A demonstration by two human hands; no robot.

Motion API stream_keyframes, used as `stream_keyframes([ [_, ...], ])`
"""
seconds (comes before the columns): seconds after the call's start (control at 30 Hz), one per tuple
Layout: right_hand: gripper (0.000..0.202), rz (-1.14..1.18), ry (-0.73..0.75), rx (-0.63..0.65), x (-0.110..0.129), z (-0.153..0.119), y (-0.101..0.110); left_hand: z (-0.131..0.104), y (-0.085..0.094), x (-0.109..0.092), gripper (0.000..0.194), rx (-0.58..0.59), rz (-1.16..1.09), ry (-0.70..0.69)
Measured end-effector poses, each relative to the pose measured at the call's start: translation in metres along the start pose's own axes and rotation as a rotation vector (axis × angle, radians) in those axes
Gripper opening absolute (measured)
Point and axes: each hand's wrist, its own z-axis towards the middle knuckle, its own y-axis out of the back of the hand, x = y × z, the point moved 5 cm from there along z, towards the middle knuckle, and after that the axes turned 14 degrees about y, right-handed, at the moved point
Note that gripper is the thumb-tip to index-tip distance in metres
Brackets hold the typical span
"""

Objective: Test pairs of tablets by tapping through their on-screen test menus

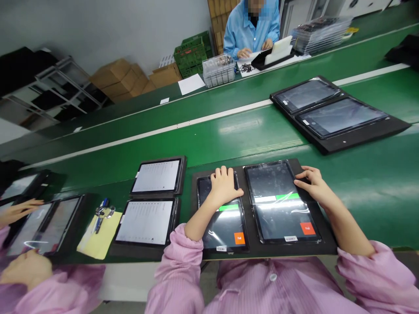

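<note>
While both tablets show test screens, I note my left hand (224,185) flat on the left tablet (222,218); at three o'clock, my right hand (310,183) rests open-fingered on the right tablet's (281,203) edge, gripping nothing.

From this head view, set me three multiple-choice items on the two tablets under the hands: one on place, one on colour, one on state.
1. Where does the left hand rest?
A. on the left tablet
B. on the yellow paper
C. on the green belt

2. What colour is the "Fail" button on the right tablet?
A. blue
B. red
C. white

3. How is the right hand placed?
A. lifted clear of the tray
B. gripping a pen
C. at the right tablet's upper right edge

Answers: 1 A, the palm lies flat on its upper screen; 2 B, the square at lower right shows red; 3 C, the fingers touch that edge over the black tray.
</note>
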Motion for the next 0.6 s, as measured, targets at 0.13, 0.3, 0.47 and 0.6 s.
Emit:
stream_keyframes([
  [0.13, 0.048, 0.017, 0.009, -0.009, -0.0010, 0.0013, 0.0008, -0.0006, 0.0029, -0.0005, 0.065, 0.023, 0.051, 0.025],
  [0.3, 0.041, 0.045, 0.019, -0.023, -0.0034, 0.0003, 0.0004, 0.0002, 0.0066, -0.0010, 0.062, 0.020, 0.074, 0.070],
  [0.47, 0.035, 0.026, 0.025, -0.028, -0.0047, -0.0013, -0.0037, 0.0013, 0.0083, -0.0015, 0.058, 0.017, 0.067, 0.081],
  [0.6, 0.029, -0.016, 0.022, -0.047, -0.0027, -0.0001, -0.0079, 0.0022, 0.0088, -0.0019, 0.057, 0.006, 0.082, 0.078],
])
